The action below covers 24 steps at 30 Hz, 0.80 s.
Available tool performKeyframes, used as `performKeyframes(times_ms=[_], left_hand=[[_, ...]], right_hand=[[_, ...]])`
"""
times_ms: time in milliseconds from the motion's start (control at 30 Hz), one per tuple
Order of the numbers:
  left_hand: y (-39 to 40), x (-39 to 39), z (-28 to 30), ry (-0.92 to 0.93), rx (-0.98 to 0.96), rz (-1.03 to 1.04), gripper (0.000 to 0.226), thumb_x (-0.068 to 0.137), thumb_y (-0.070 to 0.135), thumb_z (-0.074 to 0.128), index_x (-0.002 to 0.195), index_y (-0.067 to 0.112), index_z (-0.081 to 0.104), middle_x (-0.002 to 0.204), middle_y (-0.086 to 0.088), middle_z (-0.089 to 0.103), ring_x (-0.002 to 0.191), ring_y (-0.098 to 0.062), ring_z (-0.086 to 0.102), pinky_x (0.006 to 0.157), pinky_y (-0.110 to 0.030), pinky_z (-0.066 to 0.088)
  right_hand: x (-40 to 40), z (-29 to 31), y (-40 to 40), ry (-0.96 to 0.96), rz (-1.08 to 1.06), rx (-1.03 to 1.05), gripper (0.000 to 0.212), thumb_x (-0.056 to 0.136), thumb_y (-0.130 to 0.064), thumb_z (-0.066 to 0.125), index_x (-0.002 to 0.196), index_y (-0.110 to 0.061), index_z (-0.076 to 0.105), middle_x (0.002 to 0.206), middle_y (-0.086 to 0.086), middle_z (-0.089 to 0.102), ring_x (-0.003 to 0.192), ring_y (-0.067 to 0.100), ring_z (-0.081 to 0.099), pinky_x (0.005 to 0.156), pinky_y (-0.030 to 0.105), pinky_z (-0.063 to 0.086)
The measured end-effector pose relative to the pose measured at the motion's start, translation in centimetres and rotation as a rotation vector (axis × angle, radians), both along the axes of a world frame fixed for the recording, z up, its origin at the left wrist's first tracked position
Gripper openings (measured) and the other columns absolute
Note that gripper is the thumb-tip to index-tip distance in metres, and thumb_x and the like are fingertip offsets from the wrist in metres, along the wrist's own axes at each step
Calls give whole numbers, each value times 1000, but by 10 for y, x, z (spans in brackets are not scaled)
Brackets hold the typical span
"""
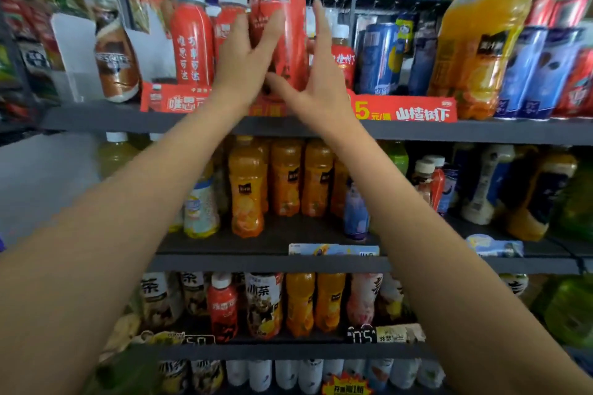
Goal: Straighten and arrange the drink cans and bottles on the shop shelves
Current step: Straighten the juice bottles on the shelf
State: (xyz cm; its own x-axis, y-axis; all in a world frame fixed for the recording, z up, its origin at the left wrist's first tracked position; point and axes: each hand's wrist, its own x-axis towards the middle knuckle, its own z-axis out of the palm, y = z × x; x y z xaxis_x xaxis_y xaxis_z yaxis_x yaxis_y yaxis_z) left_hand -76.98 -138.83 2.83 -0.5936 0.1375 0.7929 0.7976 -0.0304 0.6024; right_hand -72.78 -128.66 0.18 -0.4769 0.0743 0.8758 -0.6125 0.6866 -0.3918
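Head view: a red bottle (278,19) is steadied on the top shelf (96,120) between the left hand (245,64) and right hand (316,86), fingers spread. Lower rows appear uneven, so much is judged left.

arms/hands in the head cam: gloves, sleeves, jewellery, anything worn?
Nothing worn that shows. Left hand and right hand are bare, no gloves, rings or watch on the visible sides. Both forearms are bare right to the frame edge; no sleeve in view.

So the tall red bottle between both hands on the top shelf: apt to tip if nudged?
Probably. The red bottle is tall and narrow, so likely top-heavy. Its glossy wrap looks slippery. The left hand and right hand touch it with straight fingers, steadying rather than gripping.
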Motion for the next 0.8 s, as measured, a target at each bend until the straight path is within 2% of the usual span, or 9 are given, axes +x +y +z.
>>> performKeyframes(times_ms=[100,133,200,300,400,500,633,700,800], left_hand=[[-2,-20,28,73,-208,219,32,96,28,47,119,7,55,100,5,57,87,-1,55,74,-8,42],[-2,-25,30,101,-230,289,30,95,24,47,118,7,56,102,2,59,92,-5,56,76,-10,42],[-3,-33,18,142,-233,377,27,91,16,47,114,7,58,105,-5,62,98,-16,58,87,-21,44],[-1,-42,-13,189,-280,464,28,83,12,46,108,9,59,111,-7,61,104,-23,56,95,-40,44],[3,-45,-28,190,-369,608,27,88,14,47,113,12,56,120,-6,56,113,-24,49,100,-38,37],[7,-43,-33,193,-360,646,28,90,15,46,117,12,54,122,-6,55,116,-23,47,101,-37,35],[8,-42,-41,193,-284,612,26,91,15,45,115,10,53,118,-5,58,110,-21,53,102,-37,37],[7,-41,-44,192,-262,589,26,90,13,44,113,9,55,116,-6,60,108,-21,55,102,-40,38],[4,-34,-41,167,-287,593,29,89,11,42,115,10,55,119,-6,58,112,-23,52,104,-40,35]], right_hand=[[-18,33,7,-67,-189,8,103,73,-16,71,145,6,1,127,25,43,119,34,45,87,16,29],[-24,39,11,-136,-242,11,103,75,-14,71,146,4,-1,129,24,38,121,34,41,84,16,28],[-35,43,18,-293,-305,11,103,75,-15,73,146,0,0,135,22,30,125,34,37,94,21,30],[-52,40,21,-453,-363,27,92,74,-20,74,142,-5,14,138,19,27,123,32,40,94,26,38],[-62,44,17,-587,-346,-10,84,74,-31,74,138,-4,26,137,16,34,119,29,46,92,27,45],[-65,48,9,-601,-329,6,59,74,-35,71,121,-9,47,126,10,49,118,29,51,96,33,47],[-66,39,5,-487,-376,-42,86,81,-38,67,139,-2,15,140,18,25,125,30,40,96,28,43],[-64,33,0,-475,-379,-51,82,83,-31,67,138,-3,13,140,20,16,122,30,42,94,25,43],[-58,31,-9,-505,-423,-39,77,85,-32,65,138,-3,18,140,18,18,123,29,37,95,27,41]])
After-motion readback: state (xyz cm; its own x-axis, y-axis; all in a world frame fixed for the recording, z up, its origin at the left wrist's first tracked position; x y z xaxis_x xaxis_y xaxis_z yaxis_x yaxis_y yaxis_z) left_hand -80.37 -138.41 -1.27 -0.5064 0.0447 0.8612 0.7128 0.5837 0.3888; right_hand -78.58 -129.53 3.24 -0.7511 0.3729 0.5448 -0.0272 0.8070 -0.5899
